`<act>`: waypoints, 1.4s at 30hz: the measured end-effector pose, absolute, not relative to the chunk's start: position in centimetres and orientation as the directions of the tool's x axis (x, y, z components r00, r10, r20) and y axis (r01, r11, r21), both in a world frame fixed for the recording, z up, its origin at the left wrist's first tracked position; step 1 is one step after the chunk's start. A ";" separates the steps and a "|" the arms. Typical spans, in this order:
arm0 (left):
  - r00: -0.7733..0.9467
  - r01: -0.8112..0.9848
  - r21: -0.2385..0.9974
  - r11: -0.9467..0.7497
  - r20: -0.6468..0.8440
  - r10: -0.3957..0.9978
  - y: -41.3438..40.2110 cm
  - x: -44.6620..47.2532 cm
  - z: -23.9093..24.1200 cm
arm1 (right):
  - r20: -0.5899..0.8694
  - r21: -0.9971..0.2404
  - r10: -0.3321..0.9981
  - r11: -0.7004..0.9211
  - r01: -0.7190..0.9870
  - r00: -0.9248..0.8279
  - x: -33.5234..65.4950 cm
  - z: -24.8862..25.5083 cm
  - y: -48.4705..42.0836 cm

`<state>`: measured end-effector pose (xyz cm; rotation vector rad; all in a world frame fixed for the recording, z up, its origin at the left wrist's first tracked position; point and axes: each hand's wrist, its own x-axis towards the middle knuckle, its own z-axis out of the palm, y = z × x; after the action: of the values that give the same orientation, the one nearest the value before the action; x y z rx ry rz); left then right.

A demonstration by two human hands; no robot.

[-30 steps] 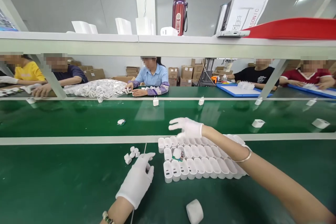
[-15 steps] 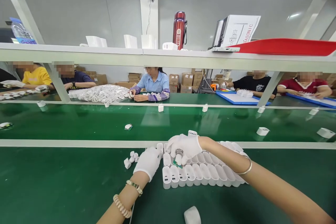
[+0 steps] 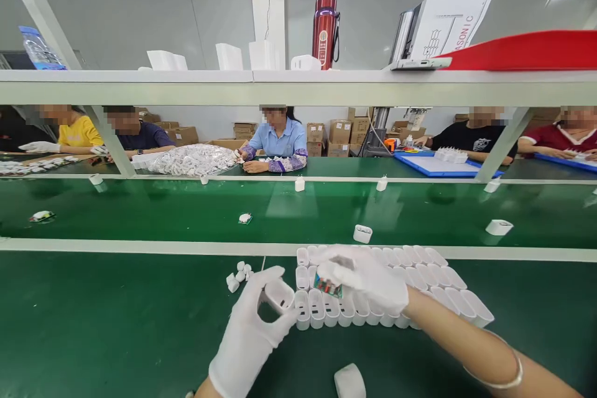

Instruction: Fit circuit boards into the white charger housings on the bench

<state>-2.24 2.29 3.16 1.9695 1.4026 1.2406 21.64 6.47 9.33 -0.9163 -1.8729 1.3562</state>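
Toward seven o'clock, the left hand [image 3: 249,331] has its grip closed around a smooth, oval white shell [image 3: 280,294]; toward five, the right hand [image 3: 370,280] pinches a flat green circuit board [image 3: 328,286]; slick plastic could slide from soft fabric; a low right hand might topple the upright, hollow shells [image 3: 346,311] beneath.

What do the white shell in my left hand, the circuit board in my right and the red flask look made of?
White shell: probably moulded plastic, satin-looking, judging by its smooth, even walls.
Circuit board: likely resin laminate, from its green surface and small mounted parts; finish unclear.
Red flask: perhaps painted metal, given its glossy highlights, though coated plastic could look similar.
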 end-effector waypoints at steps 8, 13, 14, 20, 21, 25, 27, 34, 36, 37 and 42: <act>0.159 0.655 0.564 -0.503 0.548 0.821 1.2 -2.4 0.8 | -0.090 -0.877 0.679 -0.400 -0.265 -0.728 18.9 7.8 3.1; 0.282 0.619 0.406 -0.672 0.684 0.673 0.6 -2.5 0.3 | -0.187 -0.941 0.708 -0.329 -0.084 -0.681 19.0 7.9 2.3; 0.309 0.624 0.380 -0.683 0.682 0.663 0.4 -2.5 0.3 | -0.208 -0.961 0.733 -0.277 -0.005 -0.647 18.9 7.7 2.1; 0.304 0.701 0.320 -0.637 0.674 0.673 -0.2 -2.2 0.2 | 0.206 -0.902 0.830 0.366 0.227 -0.519 18.6 5.7 1.5; 0.295 0.709 0.303 -0.637 0.693 0.658 -0.2 -2.1 0.1 | 0.263 -0.863 0.808 0.441 0.247 -0.527 18.7 5.5 1.6; 0.287 0.730 0.220 -0.647 0.761 0.582 -0.3 -1.7 -0.3 | 0.512 -0.632 0.616 0.742 0.224 -0.598 18.7 5.5 1.8; 0.267 0.743 0.217 -0.634 0.772 0.577 -0.4 -1.5 -0.3 | 0.580 -0.551 0.540 0.811 0.195 -0.610 18.5 5.7 1.7; 0.404 0.830 -0.127 -0.543 0.809 0.427 -0.5 -0.6 1.5 | 0.521 -0.524 0.591 0.791 0.316 -0.616 17.8 5.6 0.9; 0.411 0.841 -0.145 -0.521 0.797 0.442 -0.6 -0.5 1.8 | 0.470 -0.564 0.610 0.763 0.315 -0.638 17.7 5.7 0.8; 0.388 0.847 -0.105 -0.521 0.793 0.470 -0.7 -0.5 1.8 | 0.461 -0.583 0.619 0.752 0.309 -0.636 17.6 5.7 0.8; 0.334 0.852 -0.020 -0.523 0.790 0.514 -0.8 -0.7 1.3 | 0.454 -0.577 0.677 0.719 0.388 -0.580 17.4 5.8 0.0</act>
<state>-0.74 -0.83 1.32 2.8942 1.6014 1.3973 17.37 0.04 5.75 -0.8032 -2.2465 0.5552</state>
